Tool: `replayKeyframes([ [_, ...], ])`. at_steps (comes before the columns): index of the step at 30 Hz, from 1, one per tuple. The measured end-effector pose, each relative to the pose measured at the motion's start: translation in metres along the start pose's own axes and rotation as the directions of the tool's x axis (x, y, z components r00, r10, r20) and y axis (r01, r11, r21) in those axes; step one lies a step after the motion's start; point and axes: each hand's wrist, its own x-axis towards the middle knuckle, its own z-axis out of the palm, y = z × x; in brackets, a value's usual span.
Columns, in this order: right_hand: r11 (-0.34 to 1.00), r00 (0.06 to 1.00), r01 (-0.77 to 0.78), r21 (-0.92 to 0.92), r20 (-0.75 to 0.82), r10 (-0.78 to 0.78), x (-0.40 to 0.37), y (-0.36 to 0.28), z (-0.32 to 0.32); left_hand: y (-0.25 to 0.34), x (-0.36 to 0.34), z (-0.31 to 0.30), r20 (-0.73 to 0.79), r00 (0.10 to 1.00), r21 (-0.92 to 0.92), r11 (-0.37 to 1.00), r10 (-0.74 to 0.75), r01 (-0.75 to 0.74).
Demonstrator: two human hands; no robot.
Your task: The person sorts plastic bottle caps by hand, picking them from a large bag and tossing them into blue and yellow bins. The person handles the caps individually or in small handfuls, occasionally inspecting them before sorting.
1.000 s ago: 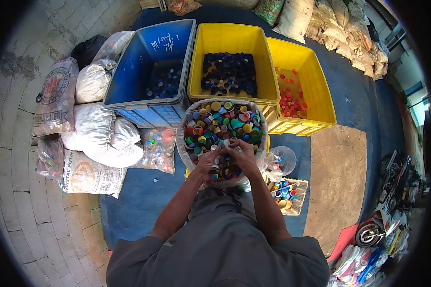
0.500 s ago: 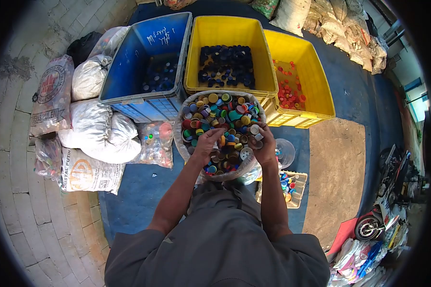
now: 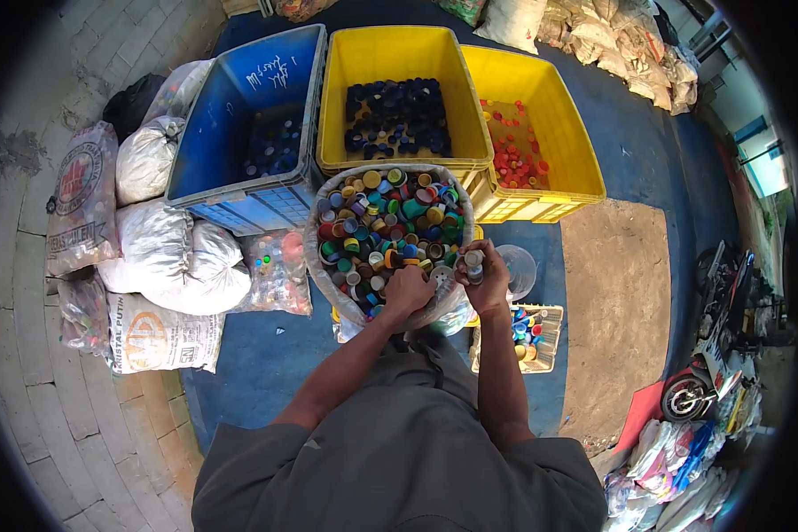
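A round container [image 3: 314, 257] with a pale liner stands in front of me, heaped with mixed bottle caps [image 3: 390, 217] of many colours. My left hand [image 3: 408, 291] is over the near side of the heap, fingers bent together and pointing down into the caps. Whatever is between those fingertips is hidden. At the container's right rim, my right hand [image 3: 488, 279] is closed around a few whitish bottle caps [image 3: 474, 264]. A white cap with holes [image 3: 441, 274] lies between the two hands.
Behind stand a blue crate [image 3: 199, 168], a yellow crate [image 3: 332, 97] with dark blue caps, and another yellow crate [image 3: 585, 142] with red caps. A clear tub [image 3: 519, 270] and a cream basket [image 3: 550, 355] of caps sit right. Filled sacks [image 3: 151, 253] line the left.
My left hand has moved toward the near rim and lower over the caps. The right hand has drawn slightly toward me, out to the rim, still holding whitish caps. The view has shifted slightly.
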Motion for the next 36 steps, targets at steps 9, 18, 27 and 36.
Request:
replayKeyframes([
  [9,0.822,0.996,0.011,-0.569,-0.065,-0.058,0.013,0.006,-0.007,-0.047,-0.006,-0.025,-0.056,0.998,-0.466,0.885,-0.043,0.012],
  [18,-0.55,0.975,0.178,-0.816,0.224,-0.016,0.048,0.036,0.04,-0.093,-0.033,-0.087,-0.002,1.0,-0.972,0.236,0.005,-0.003],
  [27,-0.548,0.995,0.094,-0.832,0.103,0.013,0.065,0.051,0.044,-0.125,-0.059,-0.086,0.12,0.992,-0.967,-0.221,0.043,0.126],
  [36,0.851,0.986,-0.039,-0.524,0.119,0.118,0.069,0.042,0.036,-0.134,-0.054,-0.07,0.115,0.991,-0.815,-0.565,0.067,0.132],
])
